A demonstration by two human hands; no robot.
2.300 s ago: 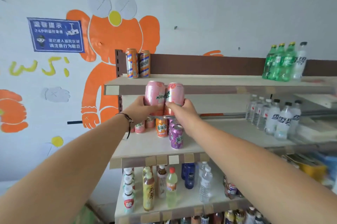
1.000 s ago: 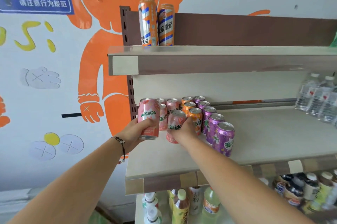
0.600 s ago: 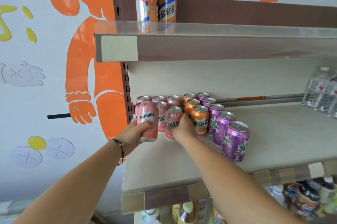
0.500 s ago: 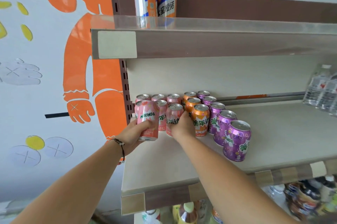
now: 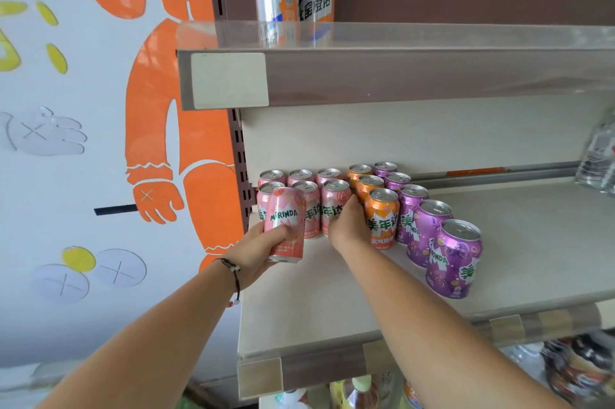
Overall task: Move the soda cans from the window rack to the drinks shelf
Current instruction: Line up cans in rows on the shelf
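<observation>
Holding one pink can (image 5: 285,223) in your left hand (image 5: 258,250), fingers wrapped round it; right hand (image 5: 346,225) grips another can (image 5: 334,205) on the shelf (image 5: 332,308). Pushing too hard w/ the right may knock the orange can (image 5: 382,217) beside it; rows are tight, so go slow.

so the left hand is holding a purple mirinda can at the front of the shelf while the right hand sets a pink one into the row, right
Not quite: the head view shows the can in the left hand is pink, a peach Mirinda, not purple. The purple cans stand untouched in the row to the right. The rest holds: the right hand is on a pink can in the row on the shelf.
</observation>
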